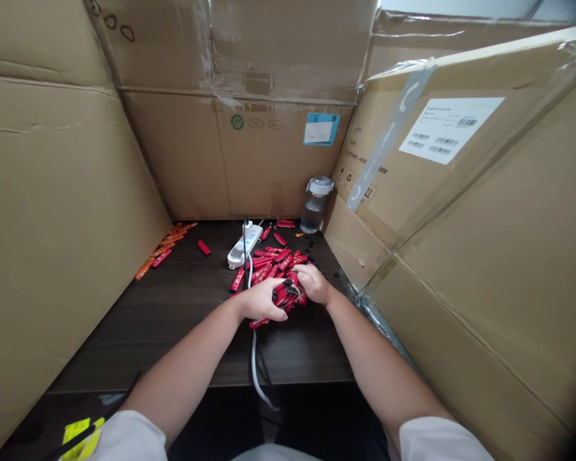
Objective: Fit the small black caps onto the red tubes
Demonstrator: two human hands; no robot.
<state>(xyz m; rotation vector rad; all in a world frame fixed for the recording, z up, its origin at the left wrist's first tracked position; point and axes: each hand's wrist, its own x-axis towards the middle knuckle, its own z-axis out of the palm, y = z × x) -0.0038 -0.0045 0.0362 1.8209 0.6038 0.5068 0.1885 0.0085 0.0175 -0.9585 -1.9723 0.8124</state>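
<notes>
A heap of small, flat red sticks (264, 263) with white print and some black parts lies on the dark tabletop; I cannot tell their exact kind. My left hand (264, 299) is wrapped round a bundle of these red sticks (286, 293), black ends facing up and to the right. Close beside the bundle, my right hand (312, 283) has its fingers curled together at the pile's right side. What its fingertips grip, if anything, is hidden.
A white power strip (244, 245) with plugged-in cables stands behind the pile. At the back right is a clear water bottle (315, 206). Orange sticks (166, 246) lie at the left. Tall cardboard boxes (278, 166) wall in the dark table (187, 333).
</notes>
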